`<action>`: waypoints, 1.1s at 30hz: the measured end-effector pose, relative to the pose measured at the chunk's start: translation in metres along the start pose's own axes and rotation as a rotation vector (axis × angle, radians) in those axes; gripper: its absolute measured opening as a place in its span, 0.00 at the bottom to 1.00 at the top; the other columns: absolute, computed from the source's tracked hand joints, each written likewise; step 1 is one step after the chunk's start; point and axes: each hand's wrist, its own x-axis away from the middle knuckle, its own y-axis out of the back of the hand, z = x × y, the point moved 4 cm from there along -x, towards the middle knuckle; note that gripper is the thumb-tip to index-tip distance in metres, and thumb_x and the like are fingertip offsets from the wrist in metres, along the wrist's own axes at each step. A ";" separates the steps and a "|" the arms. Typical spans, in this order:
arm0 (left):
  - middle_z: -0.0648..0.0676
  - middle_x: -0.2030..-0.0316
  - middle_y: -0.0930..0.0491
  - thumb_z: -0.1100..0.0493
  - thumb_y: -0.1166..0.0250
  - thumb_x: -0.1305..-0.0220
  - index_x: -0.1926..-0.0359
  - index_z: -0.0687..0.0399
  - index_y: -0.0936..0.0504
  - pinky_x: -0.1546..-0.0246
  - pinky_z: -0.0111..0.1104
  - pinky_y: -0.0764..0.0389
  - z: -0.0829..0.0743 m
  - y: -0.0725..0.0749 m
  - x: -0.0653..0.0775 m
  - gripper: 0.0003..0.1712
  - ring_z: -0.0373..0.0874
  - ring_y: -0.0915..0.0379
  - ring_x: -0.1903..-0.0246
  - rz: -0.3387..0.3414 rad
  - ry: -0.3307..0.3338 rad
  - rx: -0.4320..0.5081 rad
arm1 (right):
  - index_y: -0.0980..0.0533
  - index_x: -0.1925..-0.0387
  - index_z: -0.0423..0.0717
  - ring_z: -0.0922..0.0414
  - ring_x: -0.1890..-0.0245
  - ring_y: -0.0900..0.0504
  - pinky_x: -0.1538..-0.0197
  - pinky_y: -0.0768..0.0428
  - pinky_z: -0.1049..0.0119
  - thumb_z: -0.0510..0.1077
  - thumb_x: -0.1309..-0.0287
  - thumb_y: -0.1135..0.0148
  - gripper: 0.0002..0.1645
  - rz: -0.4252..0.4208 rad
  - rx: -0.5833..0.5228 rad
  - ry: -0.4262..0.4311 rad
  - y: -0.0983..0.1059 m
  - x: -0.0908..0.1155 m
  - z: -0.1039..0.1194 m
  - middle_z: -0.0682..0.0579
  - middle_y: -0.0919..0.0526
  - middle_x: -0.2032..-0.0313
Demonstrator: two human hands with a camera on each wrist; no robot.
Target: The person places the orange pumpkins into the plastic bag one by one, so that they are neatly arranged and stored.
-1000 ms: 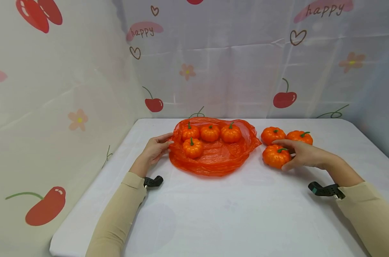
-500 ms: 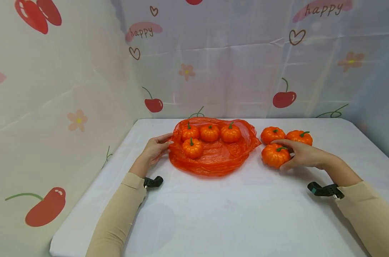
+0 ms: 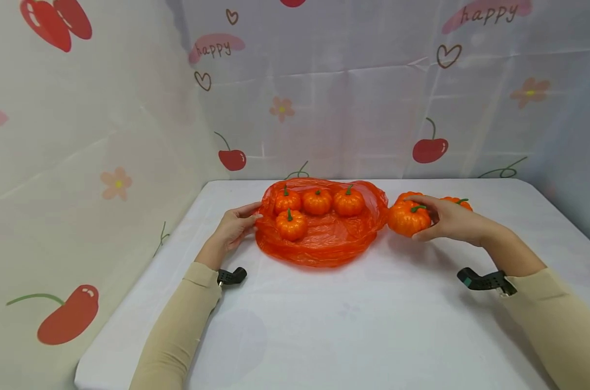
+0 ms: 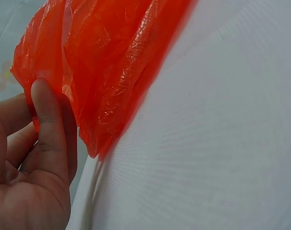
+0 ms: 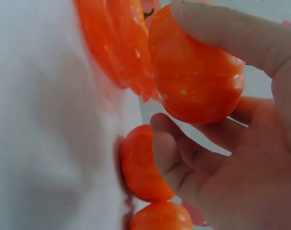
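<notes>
My left hand (image 3: 233, 226) pinches the left edge of a thin, red-orange plastic bag (image 3: 331, 252) between thumb and fingers. The bag lies spread with its mouth up; several small orange toy pumpkins (image 3: 292, 225) with green stems sit in its back and left part. To the right of the bag, my right hand (image 3: 455, 221) grips another small pumpkin (image 5: 195, 72) by its sides, raised off the table and close to the bag's right edge. In the left wrist view, the thumb (image 4: 49, 124) presses on the crumpled plastic.
Two more pumpkins stand on the white table (image 3: 304, 330) behind my right hand: one (image 5: 143, 165) partly hidden by the held pumpkin in the head view, the other (image 3: 460, 202) further right. A patterned cloth (image 3: 343, 119) hangs behind and along the sides.
My right hand has lifted the front pumpkin off the table and moved it left, towards the bag. The left hand keeps its grip on the bag's edge.
</notes>
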 end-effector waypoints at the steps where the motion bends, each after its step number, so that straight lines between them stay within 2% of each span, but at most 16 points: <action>1: 0.56 0.32 0.27 0.65 0.37 0.27 0.28 0.54 0.26 0.66 0.25 0.17 0.000 0.000 0.000 0.28 0.38 0.24 0.72 0.000 0.001 0.001 | 0.44 0.20 0.54 0.44 0.36 0.30 0.44 0.19 0.61 0.49 0.43 0.24 0.55 -0.001 -0.020 -0.003 0.000 -0.001 0.002 0.41 0.32 0.31; 9: 0.56 0.33 0.26 0.65 0.37 0.27 0.28 0.54 0.26 0.67 0.25 0.17 0.000 0.000 0.001 0.28 0.38 0.25 0.72 -0.004 0.000 0.005 | 0.43 0.21 0.54 0.44 0.36 0.32 0.47 0.18 0.62 0.52 0.44 0.23 0.55 -0.024 -0.031 -0.029 -0.004 -0.013 0.018 0.42 0.32 0.31; 15: 0.56 0.33 0.27 0.65 0.38 0.27 0.28 0.54 0.26 0.66 0.25 0.17 0.000 0.000 0.000 0.28 0.38 0.24 0.71 -0.005 0.004 0.013 | 0.42 0.22 0.54 0.45 0.36 0.30 0.45 0.17 0.62 0.51 0.44 0.22 0.54 -0.026 -0.069 -0.007 -0.011 -0.019 0.033 0.43 0.30 0.32; 26: 0.57 0.33 0.26 0.66 0.38 0.27 0.28 0.54 0.26 0.67 0.25 0.16 0.001 -0.001 -0.001 0.28 0.38 0.24 0.74 -0.005 0.013 0.036 | 0.45 0.20 0.54 0.43 0.33 0.30 0.37 0.19 0.49 0.50 0.45 0.22 0.58 0.005 -0.118 0.007 -0.030 -0.048 0.058 0.44 0.33 0.28; 33: 0.57 0.31 0.27 0.66 0.38 0.27 0.28 0.53 0.26 0.66 0.26 0.17 0.000 0.000 -0.001 0.28 0.38 0.24 0.73 -0.005 0.014 0.027 | 0.43 0.20 0.57 0.45 0.34 0.28 0.35 0.21 0.49 0.50 0.45 0.22 0.56 0.043 -0.139 0.038 -0.041 -0.067 0.070 0.45 0.31 0.29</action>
